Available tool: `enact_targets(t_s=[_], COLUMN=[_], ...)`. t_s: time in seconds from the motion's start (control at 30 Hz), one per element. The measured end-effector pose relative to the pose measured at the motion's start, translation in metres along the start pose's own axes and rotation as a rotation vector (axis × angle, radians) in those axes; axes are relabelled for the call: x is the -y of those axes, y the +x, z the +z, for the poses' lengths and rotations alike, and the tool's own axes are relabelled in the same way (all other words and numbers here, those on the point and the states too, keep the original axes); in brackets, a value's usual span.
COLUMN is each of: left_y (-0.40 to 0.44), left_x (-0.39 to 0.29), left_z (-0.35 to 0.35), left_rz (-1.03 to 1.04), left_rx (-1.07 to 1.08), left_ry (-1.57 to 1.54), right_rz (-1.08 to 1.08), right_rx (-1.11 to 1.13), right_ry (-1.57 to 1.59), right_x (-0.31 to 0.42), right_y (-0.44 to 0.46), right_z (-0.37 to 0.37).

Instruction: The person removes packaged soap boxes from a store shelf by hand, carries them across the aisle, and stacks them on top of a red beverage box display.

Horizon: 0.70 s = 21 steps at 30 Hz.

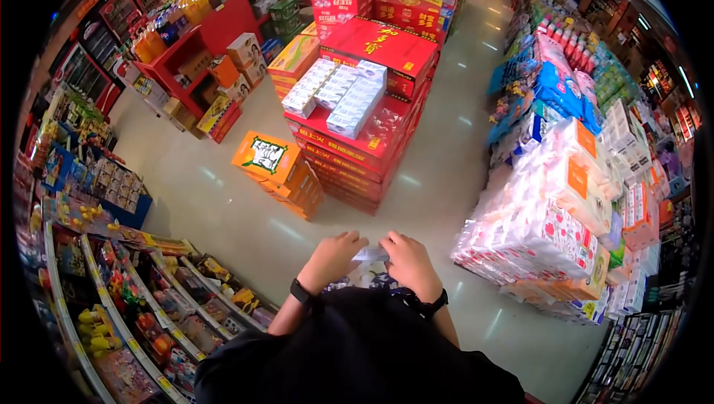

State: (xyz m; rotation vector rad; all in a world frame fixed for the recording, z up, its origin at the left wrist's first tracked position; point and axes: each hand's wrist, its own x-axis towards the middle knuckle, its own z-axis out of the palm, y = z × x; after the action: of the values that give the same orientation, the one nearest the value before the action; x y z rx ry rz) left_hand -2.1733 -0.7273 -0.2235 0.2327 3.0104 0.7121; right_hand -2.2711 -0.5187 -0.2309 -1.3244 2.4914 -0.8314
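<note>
My left hand (336, 257) and right hand (410, 263) half-curl by this pale strip (370, 254), can't tell grip; probably light, flimsy, pinch ends.

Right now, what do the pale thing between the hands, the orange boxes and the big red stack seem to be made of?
Pale thing: possibly thin plastic, as it looks slightly see-through; too small to be sure.
Orange boxes: probably smooth printed cardboard, with flat faces and straight edges.
Red stack: likely cardboard, glossy; wrinkled glare suggests clear film.
</note>
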Motion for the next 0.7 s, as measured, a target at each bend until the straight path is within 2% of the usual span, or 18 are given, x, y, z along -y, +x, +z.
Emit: enact_targets(t_s=[0.1, 0.33, 0.43, 0.57, 0.67, 0.7], left_y=[0.026, 0.085, 0.113, 0.157, 0.193, 0.206], left_x=[0.023, 0.059, 0.083, 0.129, 0.164, 0.178], left_z=[-0.004, -0.021, -0.033, -0.054, -0.071, -0.078], left_rz=[0.022, -0.007, -0.082, -0.063, -0.235, -0.277], left_rx=[-0.026, -0.059, -0.055, -0.258, -0.339, -0.295], left_ry=[-0.031, -0.089, -0.149, -0.267, -0.272, -0.310], right_rz=[0.072, 0.190, 0.258, 0.247, 0.223, 0.263], right_rx=[0.087, -0.023, -0.076, -0.228, -0.350, -0.346], right_ry=[-0.048, 0.102, 0.130, 0.176, 0.291, 0.328], right_x=[-0.014, -0.047, -0.051, -0.058, -0.070, -0.071], right_y=[0.026, 0.078, 0.115, 0.181, 0.238, 0.255], right_z=[-0.004, -0.012, -0.019, -0.021, -0.017, -0.020])
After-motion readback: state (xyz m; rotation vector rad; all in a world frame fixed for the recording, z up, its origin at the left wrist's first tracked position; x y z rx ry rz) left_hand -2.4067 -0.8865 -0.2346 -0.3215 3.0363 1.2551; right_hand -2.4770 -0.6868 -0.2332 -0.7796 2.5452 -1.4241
